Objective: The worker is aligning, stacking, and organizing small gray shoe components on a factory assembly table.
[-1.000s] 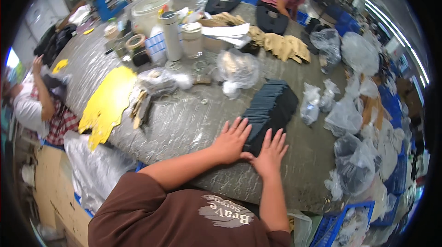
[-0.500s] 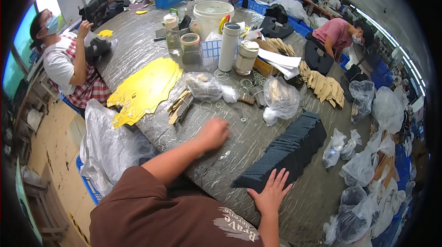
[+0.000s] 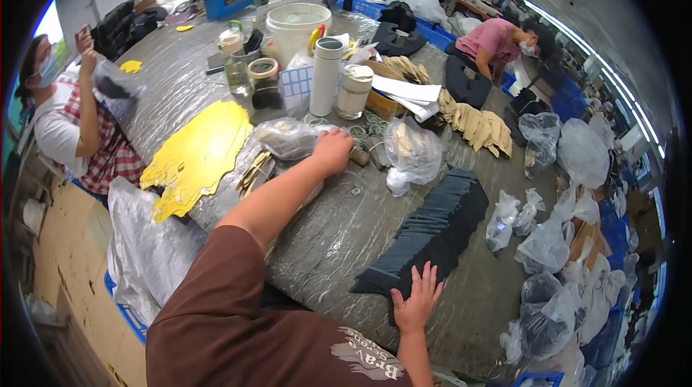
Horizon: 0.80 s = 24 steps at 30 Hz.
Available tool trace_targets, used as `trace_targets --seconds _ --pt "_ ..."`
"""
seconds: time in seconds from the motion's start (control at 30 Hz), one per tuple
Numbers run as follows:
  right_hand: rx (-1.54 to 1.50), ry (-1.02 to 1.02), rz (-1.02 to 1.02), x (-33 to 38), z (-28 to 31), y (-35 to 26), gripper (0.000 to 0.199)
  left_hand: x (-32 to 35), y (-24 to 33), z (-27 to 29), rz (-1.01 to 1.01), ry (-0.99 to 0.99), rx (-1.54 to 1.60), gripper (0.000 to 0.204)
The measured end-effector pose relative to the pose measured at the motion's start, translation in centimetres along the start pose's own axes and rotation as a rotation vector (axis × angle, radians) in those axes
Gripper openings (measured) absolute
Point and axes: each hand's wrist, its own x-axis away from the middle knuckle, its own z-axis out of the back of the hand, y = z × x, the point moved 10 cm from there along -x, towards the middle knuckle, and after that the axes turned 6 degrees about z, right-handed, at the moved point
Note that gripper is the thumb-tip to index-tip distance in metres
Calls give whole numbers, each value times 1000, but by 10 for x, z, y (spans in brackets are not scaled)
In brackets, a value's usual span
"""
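A long fanned row of black flat pieces lies on the grey wrapped table. My right hand rests flat with fingers spread on the near end of that row. My left hand reaches far forward and closes over a small brown object next to a clear plastic bag and another clear bag. What exactly the fingers grip is partly hidden.
A yellow cut sheet lies left. Behind stand a white bucket, white cylinders, jars, and tan pieces. Several clear bags crowd the right side. A seated person is at left, others work beyond.
My left hand has left the black row and reached forward-left to the small brown object by the bags. My right hand has stayed on the row's near end. My head has turned left.
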Motion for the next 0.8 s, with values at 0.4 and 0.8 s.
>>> trace_targets --seconds 0.4,0.8 --pt "-46 94 14 -3 9 1 66 11 -6 23 -123 -52 540 35" --pt "-39 315 63 5 44 -8 44 116 36 0 142 -588 2015 46"
